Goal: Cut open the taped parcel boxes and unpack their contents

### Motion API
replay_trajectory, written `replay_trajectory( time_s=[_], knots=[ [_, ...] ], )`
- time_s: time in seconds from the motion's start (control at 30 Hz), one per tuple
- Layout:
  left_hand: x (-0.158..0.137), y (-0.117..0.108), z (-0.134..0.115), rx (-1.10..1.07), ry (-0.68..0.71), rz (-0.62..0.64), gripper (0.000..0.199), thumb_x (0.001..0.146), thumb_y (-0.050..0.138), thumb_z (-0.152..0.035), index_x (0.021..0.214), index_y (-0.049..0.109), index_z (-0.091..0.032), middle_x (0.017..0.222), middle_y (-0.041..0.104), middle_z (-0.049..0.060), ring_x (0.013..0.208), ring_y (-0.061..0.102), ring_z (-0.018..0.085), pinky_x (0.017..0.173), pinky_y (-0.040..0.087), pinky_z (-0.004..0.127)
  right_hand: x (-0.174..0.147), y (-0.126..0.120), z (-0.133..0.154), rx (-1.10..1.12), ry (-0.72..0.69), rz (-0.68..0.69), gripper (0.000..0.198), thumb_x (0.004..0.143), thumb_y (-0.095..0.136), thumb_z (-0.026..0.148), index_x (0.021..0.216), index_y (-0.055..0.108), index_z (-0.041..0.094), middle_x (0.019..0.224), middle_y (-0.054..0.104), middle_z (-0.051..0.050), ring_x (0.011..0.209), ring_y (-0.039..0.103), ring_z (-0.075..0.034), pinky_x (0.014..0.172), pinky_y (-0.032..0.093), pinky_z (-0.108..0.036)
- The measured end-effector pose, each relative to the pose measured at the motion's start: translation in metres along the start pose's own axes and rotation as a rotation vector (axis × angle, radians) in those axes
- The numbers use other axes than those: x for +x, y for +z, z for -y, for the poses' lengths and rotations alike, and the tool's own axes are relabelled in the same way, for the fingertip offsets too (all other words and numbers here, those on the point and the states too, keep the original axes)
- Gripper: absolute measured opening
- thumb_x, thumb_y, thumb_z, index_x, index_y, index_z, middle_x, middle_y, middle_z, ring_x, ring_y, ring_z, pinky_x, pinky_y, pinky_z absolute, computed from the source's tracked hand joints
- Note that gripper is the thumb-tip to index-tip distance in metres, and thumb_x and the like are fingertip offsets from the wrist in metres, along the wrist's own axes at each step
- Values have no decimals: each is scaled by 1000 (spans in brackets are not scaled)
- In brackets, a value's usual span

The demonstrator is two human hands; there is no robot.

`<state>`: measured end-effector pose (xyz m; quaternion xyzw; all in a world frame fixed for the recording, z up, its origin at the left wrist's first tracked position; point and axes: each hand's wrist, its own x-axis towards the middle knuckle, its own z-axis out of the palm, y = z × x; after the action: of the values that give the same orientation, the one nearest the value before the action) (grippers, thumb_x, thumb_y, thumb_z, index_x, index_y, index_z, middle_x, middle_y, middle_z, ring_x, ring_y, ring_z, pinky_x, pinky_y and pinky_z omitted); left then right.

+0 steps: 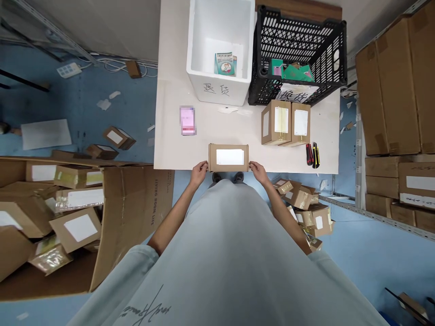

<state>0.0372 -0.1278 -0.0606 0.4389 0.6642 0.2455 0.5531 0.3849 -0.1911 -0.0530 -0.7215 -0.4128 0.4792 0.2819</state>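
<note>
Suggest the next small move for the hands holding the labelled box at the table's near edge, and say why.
Probably reach the right hand for the utility knives: the cardboard box looks closed, the left hand can steady its end, and the knives lie just to the right on the table.

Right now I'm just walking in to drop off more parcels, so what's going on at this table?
A person stands at the white table, holding a small cardboard box at its near edge, left hand on one end, right hand on the other. Two more boxes stand beside two utility knives. At the back are a white foam bin and a black crate. A big carton of parcels sits on the floor.
</note>
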Motion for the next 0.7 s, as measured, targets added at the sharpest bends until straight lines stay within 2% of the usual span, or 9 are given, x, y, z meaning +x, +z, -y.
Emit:
replay_trajectory(
  time_s=[0.13,0.3,0.4,0.5,0.6,0.7],
  knots=[
    [-8,-2,10,11,-29,18,39,79,81,-43,110,82,-19,123,86,17,121,81,35,123,58,60,-12,4,-7,31,26,27,35,93,74,48,117,86,25,126,89,-10,123,83,-31,122,60,-55],
    [-14,4,5,5,-14,54,42,72,86,-39,107,82,-16,126,85,20,128,80,40,124,57,61,-15,15,0,84,14,74,34,85,77,36,114,87,24,117,90,-5,122,84,-33,116,65,-54],
    [-16,4,-6,-3,9,52,47,75,87,-43,112,82,-15,127,84,19,126,80,39,124,58,59,-13,11,8,99,-3,53,34,83,82,41,111,88,24,114,90,-5,120,84,-33,116,65,-54],
    [-16,-1,-24,2,101,10,50,83,85,-49,120,83,-16,129,81,17,127,79,35,121,61,54,-8,1,20,104,-26,-1,40,83,88,53,111,89,24,118,89,-7,117,84,-33,117,65,-52],
    [-12,-9,-44,48,229,-48,51,93,78,-55,126,84,-16,124,78,15,125,77,33,114,66,48,-1,-7,34,93,-94,-83,49,87,86,65,111,91,24,119,88,-10,115,84,-34,114,67,-51],
    [-3,-15,-57,119,250,-54,46,99,75,-54,124,86,-18,119,79,13,122,77,32,113,66,46,7,-7,46,47,-147,-137,50,93,81,70,110,91,24,116,88,-10,113,84,-35,113,67,-50]
  ],
)
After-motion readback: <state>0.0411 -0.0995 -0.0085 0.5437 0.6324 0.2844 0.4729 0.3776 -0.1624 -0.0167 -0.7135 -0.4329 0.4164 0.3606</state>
